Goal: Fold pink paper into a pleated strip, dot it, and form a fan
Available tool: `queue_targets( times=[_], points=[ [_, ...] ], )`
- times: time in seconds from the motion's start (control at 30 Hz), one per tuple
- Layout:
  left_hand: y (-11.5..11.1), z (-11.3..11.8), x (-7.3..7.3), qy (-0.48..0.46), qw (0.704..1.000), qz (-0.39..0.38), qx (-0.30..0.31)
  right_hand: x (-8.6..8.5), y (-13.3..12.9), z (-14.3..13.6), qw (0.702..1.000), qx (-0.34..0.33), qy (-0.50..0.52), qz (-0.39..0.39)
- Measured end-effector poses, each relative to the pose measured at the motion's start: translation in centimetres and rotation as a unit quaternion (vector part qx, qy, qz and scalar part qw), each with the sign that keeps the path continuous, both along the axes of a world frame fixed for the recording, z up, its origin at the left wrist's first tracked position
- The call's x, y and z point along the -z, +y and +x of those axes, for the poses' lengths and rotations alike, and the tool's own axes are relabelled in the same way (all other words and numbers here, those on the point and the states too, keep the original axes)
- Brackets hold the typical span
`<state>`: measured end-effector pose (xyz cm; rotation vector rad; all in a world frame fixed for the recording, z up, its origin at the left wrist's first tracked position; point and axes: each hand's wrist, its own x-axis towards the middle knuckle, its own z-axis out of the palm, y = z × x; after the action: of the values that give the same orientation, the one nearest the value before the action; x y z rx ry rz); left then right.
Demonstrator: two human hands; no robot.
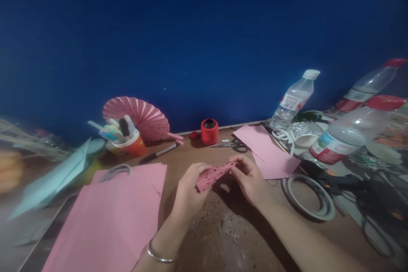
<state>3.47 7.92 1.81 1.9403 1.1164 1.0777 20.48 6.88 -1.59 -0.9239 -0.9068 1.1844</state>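
Note:
A pleated pink paper fan point(214, 176) with dark specks is held between my two hands above the table, folded narrow. My left hand point(190, 187) is closed around its wider end. At the narrow end, my right hand point(249, 178) pinches the paper between thumb and fingers. Beyond my hands stand a red spool of thread point(209, 132) and a pair of scissors point(234, 145) lying flat. Dark specks and scraps lie scattered on the table point(219, 229) below the fan.
Pink paper sheets point(111, 216) lie at left, another pink sheet point(267, 153) at right. An opened pink fan point(137, 114) leans by the wall behind an orange pen cup point(132, 144). A marker point(159, 153), tape rolls point(308, 197) and plastic bottles point(295, 100) stand or lie around.

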Motion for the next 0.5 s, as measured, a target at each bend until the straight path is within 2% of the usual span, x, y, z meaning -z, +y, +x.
queue_targets(
  times=[0.1,0.23,0.5],
  points=[
    [0.03,-0.20,-0.18,-0.034,0.999,-0.012,0.015,-0.26,-0.32,0.10,0.996,-0.026,-0.080,-0.003],
    [-0.15,-0.12,-0.26,-0.063,0.997,-0.042,0.026,-0.58,-0.30,0.22,0.985,-0.011,-0.166,0.038],
    [-0.31,0.21,0.14,-0.134,0.980,-0.141,0.039,-0.46,0.03,0.44,0.986,0.024,-0.159,0.049]
  ],
)
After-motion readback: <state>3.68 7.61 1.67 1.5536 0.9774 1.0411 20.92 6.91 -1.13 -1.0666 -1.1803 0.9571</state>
